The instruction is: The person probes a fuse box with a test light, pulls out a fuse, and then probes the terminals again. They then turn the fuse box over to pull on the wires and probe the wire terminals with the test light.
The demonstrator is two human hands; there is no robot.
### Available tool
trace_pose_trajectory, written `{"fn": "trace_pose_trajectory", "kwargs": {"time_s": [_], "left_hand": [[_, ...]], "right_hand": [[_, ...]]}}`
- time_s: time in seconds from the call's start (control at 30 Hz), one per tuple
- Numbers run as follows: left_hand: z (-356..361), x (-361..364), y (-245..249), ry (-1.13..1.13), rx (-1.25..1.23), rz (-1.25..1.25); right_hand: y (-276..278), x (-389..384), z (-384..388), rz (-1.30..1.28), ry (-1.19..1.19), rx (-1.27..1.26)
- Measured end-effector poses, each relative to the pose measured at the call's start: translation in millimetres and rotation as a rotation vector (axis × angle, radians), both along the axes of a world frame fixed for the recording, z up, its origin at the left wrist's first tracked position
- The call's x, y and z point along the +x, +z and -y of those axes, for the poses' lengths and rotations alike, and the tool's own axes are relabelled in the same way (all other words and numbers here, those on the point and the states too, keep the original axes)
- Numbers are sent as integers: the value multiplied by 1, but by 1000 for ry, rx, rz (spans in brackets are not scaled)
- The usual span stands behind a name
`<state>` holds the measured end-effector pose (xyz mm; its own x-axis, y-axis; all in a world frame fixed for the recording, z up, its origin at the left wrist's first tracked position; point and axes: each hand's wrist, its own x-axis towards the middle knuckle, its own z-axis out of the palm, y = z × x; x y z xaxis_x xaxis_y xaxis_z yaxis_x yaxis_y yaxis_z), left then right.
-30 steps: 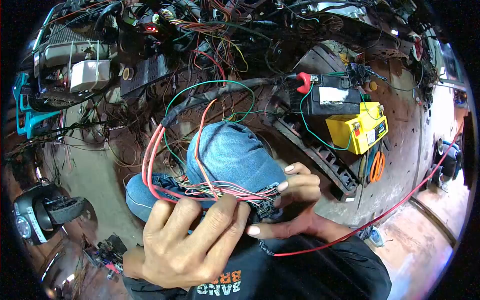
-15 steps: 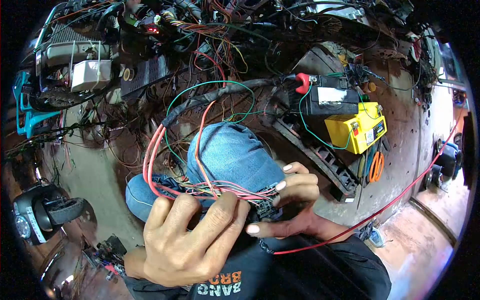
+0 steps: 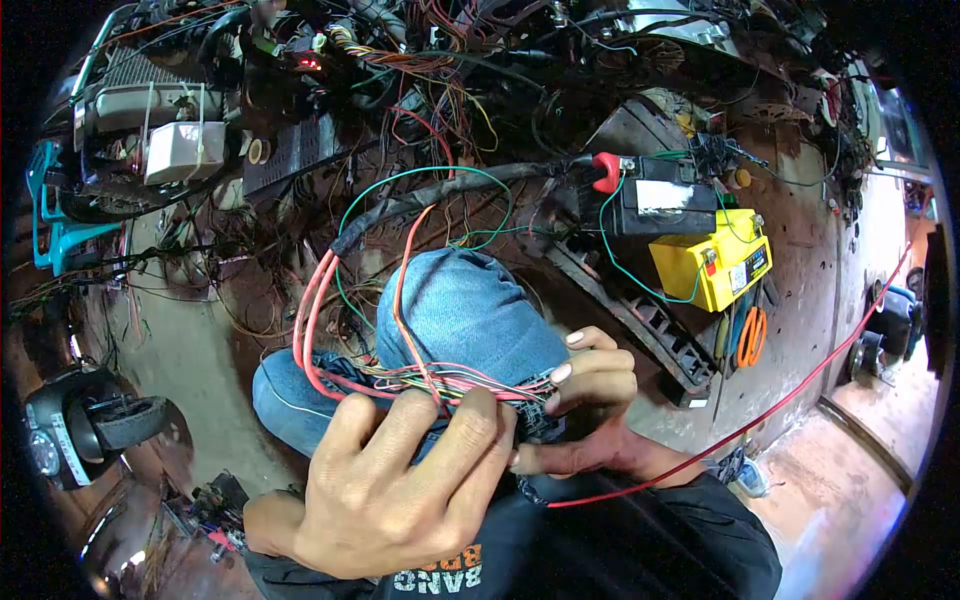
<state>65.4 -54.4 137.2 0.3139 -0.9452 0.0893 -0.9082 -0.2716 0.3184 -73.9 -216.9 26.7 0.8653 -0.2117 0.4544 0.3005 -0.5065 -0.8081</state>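
In the lower middle of the frame, our two hands meet over a black connector point(image 3: 535, 418), which sits just below our denim-clad knee point(image 3: 460, 310). Our right hand point(image 3: 592, 400) curls around the connector from the right, fingers folded over its top edge and gripping it. Our left hand point(image 3: 400, 490), its back to the camera, closes its fingertips on the wire bundle point(image 3: 420, 380) right where the thin coloured strands enter the connector.

Compared with a second ago, our left hand has slid a little to the right and up along the bundle. Its fingers now overlap the connector's near side and hide the right thumb, whose nail showed before. The right hand has hardly shifted. We judge that the hold has tightened at the joint between wires and connector, with both hands now touching there.

From the bundle, red and pink wires point(image 3: 310, 320) loop up the left side of the knee to a black wrapped harness point(image 3: 440, 190), with a green wire point(image 3: 420, 175) arching beside it. In the upper right lie a black battery point(image 3: 665, 200) with a red clamp point(image 3: 606, 168) and, just beside it, a yellow battery point(image 3: 712, 258). A long red wire point(image 3: 800, 390) runs from our lap towards the right edge.
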Motion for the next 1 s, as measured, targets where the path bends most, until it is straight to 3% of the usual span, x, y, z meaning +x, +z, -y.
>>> {"fn": "trace_pose_trajectory", "kwargs": {"time_s": [1.0], "left_hand": [[3,5,0,-57,44,-33]], "right_hand": [[2,3,0,36,-12,-70]]}}
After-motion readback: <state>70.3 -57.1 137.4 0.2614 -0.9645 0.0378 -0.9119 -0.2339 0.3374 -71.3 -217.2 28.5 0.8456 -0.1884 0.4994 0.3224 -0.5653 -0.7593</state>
